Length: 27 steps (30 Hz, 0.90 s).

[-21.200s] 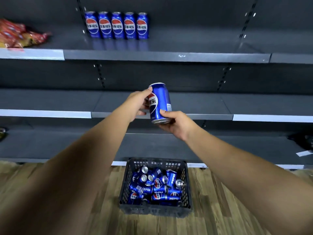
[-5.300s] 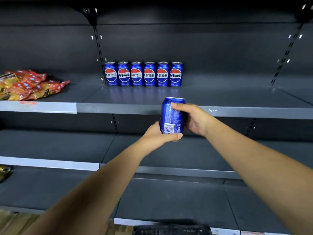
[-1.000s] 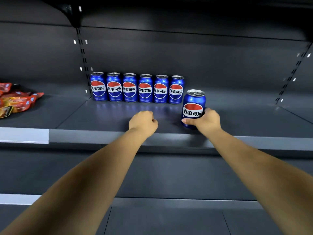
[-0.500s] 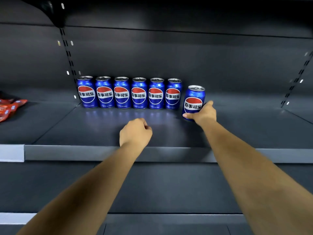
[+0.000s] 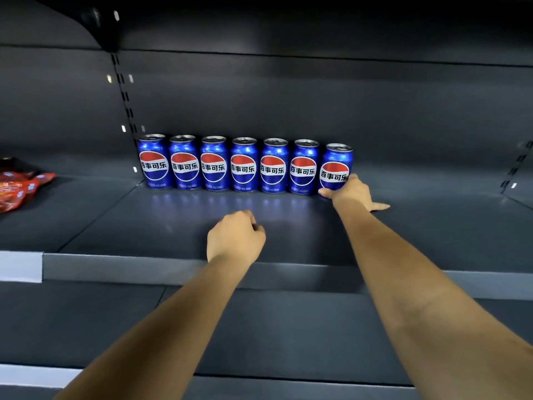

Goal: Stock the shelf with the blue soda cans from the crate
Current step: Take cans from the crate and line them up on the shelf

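Holding the last blue can (image 5: 335,168) at the end of the row on the shelf (image 5: 202,265).
The right hand (image 5: 352,192) has its fingers curled round this can, just beside six other cans (image 5: 227,164) standing at the back. The left hand (image 5: 235,238) is a loose fist, holding nothing. Red snack bags (image 5: 17,187) lie far left.
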Tool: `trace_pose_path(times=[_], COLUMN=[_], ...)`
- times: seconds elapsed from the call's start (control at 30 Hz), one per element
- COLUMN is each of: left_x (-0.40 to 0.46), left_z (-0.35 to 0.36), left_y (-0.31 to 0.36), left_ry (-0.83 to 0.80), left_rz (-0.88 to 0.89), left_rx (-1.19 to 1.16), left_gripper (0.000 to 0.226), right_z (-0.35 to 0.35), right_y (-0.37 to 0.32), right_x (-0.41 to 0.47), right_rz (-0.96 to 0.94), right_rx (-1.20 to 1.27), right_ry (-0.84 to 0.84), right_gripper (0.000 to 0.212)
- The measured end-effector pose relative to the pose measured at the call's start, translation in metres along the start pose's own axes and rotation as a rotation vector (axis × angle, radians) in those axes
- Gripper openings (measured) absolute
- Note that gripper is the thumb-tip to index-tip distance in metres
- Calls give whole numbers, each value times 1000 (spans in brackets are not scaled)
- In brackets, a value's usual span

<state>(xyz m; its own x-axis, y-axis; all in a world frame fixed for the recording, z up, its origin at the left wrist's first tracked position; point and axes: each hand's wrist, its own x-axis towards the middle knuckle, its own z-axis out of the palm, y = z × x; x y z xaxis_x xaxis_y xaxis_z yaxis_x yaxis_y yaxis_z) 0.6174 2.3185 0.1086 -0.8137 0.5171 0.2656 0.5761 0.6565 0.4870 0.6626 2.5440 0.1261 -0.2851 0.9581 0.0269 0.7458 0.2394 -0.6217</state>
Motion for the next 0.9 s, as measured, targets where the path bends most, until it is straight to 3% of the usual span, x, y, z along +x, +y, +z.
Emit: trace_pose_path(times=[0.13,0.33,0.7,0.9], left_x=[1,1,1,2], left_z=[0,0,1,1], left_y=[0,0,0,0], left_ry=[-13,-23,-19,9], left_rz=[-14,-10,-25,-54], left_rx=[14,30,29,14], left_gripper=[12,14,15,16], right_z=[15,19,21,19], right_y=[6,7,7,7], right_x=[6,9,12,8], right_rz=[-20,-17,-29,-26], right_rx=[-19,-126,-220,-112], right_ry=[41,-7,-66,-17], right_gripper=[66,84,78,87])
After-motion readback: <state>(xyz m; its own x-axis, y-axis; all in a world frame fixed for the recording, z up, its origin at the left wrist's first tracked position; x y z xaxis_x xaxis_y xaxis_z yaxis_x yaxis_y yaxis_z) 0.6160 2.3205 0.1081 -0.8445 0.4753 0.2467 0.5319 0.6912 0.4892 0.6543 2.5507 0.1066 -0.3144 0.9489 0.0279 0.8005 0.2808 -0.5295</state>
